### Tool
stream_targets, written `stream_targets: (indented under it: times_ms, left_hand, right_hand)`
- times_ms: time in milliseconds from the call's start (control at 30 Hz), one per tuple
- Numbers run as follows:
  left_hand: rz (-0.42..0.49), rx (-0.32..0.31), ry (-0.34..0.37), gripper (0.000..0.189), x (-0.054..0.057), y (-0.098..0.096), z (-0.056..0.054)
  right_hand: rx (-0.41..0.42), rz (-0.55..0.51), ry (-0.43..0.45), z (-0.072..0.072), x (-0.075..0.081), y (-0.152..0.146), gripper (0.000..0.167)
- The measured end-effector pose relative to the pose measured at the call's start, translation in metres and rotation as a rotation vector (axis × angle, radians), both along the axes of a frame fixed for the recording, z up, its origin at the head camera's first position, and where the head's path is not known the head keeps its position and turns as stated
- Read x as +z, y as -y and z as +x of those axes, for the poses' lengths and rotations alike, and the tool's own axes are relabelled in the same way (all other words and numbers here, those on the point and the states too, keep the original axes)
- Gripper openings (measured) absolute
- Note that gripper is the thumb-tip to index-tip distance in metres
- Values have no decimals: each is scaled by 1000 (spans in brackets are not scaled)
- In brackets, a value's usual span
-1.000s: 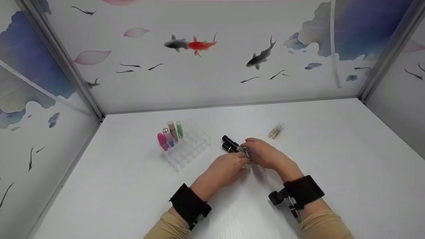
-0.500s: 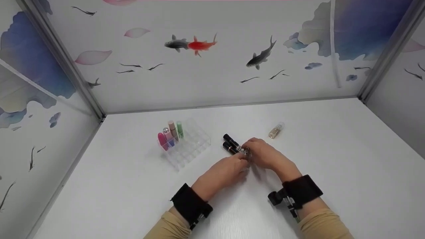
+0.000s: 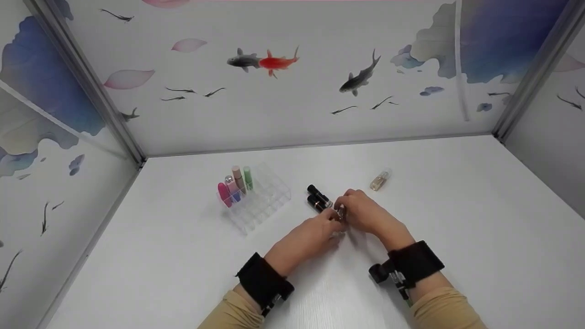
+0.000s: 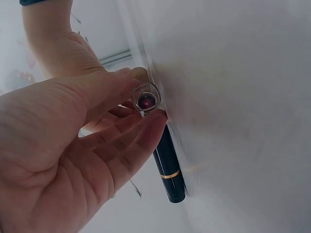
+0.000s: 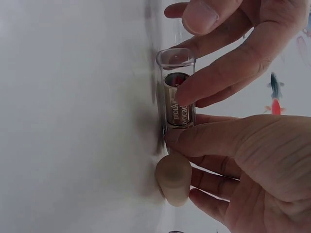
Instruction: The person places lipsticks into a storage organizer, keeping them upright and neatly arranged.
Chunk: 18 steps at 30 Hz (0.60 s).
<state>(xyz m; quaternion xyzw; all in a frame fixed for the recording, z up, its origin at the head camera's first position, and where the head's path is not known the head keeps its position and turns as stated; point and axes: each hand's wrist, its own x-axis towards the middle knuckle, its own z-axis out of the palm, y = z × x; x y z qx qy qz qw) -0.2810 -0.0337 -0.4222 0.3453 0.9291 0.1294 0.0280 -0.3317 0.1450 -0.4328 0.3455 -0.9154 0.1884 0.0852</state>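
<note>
Both hands meet over a small lipstick in a clear square case [image 5: 168, 104] with a metallic, lettered body. My left hand [image 3: 313, 235] holds it with curled fingers, one fingertip on the lettering. The right hand [image 3: 368, 214] pinches its other end, thumb against the case. In the left wrist view, the case's open-looking clear end [image 4: 146, 102] shows dark red inside. Just beyond the hands lie two black tubes, the upper black tube [image 3: 319, 193] and the lower gold-ringed black tube [image 3: 316, 204], partly hidden. A beige rounded end [image 5: 174, 179] shows beside my right fingers.
A clear compartment organizer [image 3: 265, 205] stands to the left. Its back-left row holds a pink item [image 3: 224, 194], a pink-and-blue tube [image 3: 232, 187], a brown tube [image 3: 238, 178] and a green tube [image 3: 247, 178]. A small vial [image 3: 380, 179] lies back right. Printed walls enclose the white table.
The black tubes have shifted slightly. The fingers of both hands have moved a little around the clear-cased lipstick, which stays between them. Organizer and vial have not moved.
</note>
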Motion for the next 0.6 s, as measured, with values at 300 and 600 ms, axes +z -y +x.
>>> stream_targets:
  times_ms: [300, 600]
  left_hand:
    - [212, 99, -156, 9, 4, 4, -4]
    - [384, 245, -234, 14, 13, 7, -7]
  right_hand:
    - [-72, -85, 99, 4, 15, 5, 25]
    - [-140, -352, 185, 9, 34, 11, 29]
